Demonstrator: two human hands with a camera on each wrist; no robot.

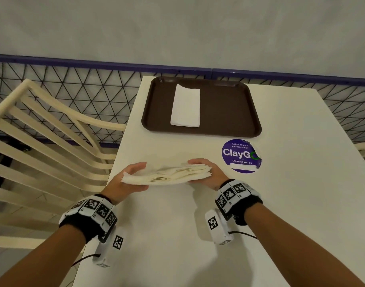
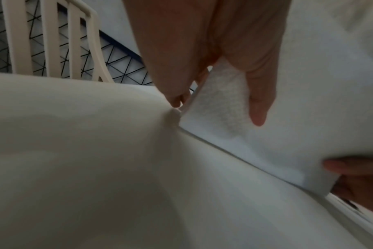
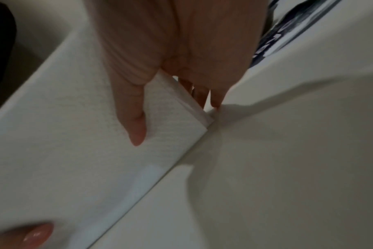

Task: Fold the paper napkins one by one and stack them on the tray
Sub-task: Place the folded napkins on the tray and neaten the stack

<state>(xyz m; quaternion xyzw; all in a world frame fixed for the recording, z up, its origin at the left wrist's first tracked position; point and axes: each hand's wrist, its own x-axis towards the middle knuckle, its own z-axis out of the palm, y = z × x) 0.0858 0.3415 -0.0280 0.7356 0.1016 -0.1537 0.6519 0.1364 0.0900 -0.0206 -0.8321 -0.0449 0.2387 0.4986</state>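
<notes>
Head view, centre of frame: the left hand [image 1: 128,179] and right hand [image 1: 206,172] pinch opposite ends of a thick pile of napkins [image 1: 167,175], each thumb on the top sheet and the fingers beneath, so the pile sags slightly just above the white table [image 1: 301,204]. Left and right wrist views confirm the thumb-over, fingers-under grip at each end. Toward the upper centre, one folded napkin [image 1: 185,106] lies flat on the brown tray [image 1: 229,112]; a purple sticker [image 1: 241,155] sits below the tray's lower right corner. Judged from this, the task has barely begun: one napkin stacked, the held pile remaining.
</notes>
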